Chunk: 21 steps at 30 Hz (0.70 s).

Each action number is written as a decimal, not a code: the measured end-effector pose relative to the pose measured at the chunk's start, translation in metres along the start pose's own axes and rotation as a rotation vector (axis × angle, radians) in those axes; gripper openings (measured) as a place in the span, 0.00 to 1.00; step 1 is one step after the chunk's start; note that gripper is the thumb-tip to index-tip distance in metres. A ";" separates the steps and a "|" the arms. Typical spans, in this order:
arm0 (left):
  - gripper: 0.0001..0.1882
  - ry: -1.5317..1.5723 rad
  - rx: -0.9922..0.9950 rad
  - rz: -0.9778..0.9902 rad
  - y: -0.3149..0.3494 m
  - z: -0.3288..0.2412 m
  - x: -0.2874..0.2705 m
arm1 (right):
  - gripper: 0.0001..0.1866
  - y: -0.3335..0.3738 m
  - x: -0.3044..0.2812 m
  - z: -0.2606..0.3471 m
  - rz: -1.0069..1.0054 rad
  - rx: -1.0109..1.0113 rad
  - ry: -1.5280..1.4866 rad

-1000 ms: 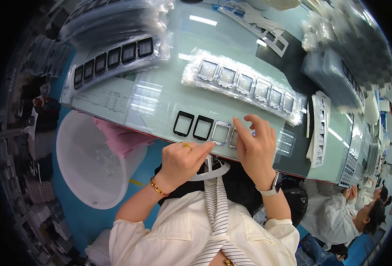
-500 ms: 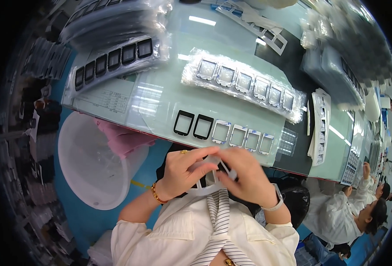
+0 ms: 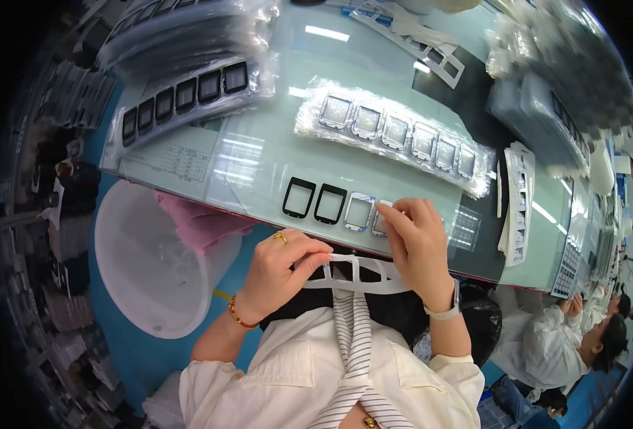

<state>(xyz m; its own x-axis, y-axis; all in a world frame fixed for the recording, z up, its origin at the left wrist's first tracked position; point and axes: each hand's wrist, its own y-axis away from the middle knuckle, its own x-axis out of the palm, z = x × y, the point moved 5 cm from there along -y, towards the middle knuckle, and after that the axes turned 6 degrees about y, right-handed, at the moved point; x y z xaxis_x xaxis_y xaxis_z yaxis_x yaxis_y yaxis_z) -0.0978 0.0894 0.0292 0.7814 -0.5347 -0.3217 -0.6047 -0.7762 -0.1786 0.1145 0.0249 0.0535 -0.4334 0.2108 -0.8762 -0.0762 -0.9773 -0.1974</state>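
Note:
My left hand [image 3: 274, 269] pinches the end of a white liner strip [image 3: 356, 269] with rectangular cut-outs, which hangs in front of my shirt beyond the table edge. My right hand [image 3: 421, 247] is over the row of small frames, its fingers drawn together at the upper part of a white frame [image 3: 379, 227]; whatever they grip is too small to make out. This hand hides the frames at the row's right end. To its left lie another white frame with blue marks [image 3: 360, 212] and two black frames [image 3: 329, 204] [image 3: 298, 198].
A clear plastic-wrapped tray [image 3: 395, 132] of several frames lies behind the row. Black frames in a tray [image 3: 185, 96] sit at left, beside stacked plastic. White strips [image 3: 517, 207] lie at right. A white bin [image 3: 152, 286] with pink cloth stands left; co-workers [image 3: 552, 339] sit at right.
My right hand has left the strip and moved up to the white frames on the table. My left hand still holds the strip, which now stretches out more to the right.

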 end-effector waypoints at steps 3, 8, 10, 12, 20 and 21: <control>0.05 -0.024 0.002 -0.011 0.000 0.002 0.001 | 0.14 -0.001 0.008 -0.003 -0.026 -0.022 0.095; 0.03 -0.035 0.003 -0.029 0.002 0.006 0.001 | 0.12 0.004 -0.004 0.014 0.120 -0.082 -0.035; 0.03 -0.041 -0.008 -0.015 0.002 0.005 0.001 | 0.11 0.005 -0.001 0.018 0.178 -0.087 -0.136; 0.04 -0.033 -0.004 -0.014 0.001 0.003 0.001 | 0.10 0.002 0.001 0.023 0.133 -0.091 -0.357; 0.06 -0.107 -0.168 0.065 0.014 0.033 -0.001 | 0.10 0.001 0.008 0.044 0.218 -0.134 -0.434; 0.07 -0.212 -0.211 0.118 0.018 0.044 0.001 | 0.10 -0.002 0.004 0.046 0.212 -0.120 -0.492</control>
<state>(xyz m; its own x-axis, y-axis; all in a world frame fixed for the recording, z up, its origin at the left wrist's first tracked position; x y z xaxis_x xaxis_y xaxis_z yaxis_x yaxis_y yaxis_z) -0.1151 0.0894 -0.0151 0.6447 -0.5608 -0.5196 -0.6266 -0.7769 0.0610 0.0712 0.0264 0.0705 -0.7989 -0.0527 -0.5991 0.1492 -0.9824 -0.1125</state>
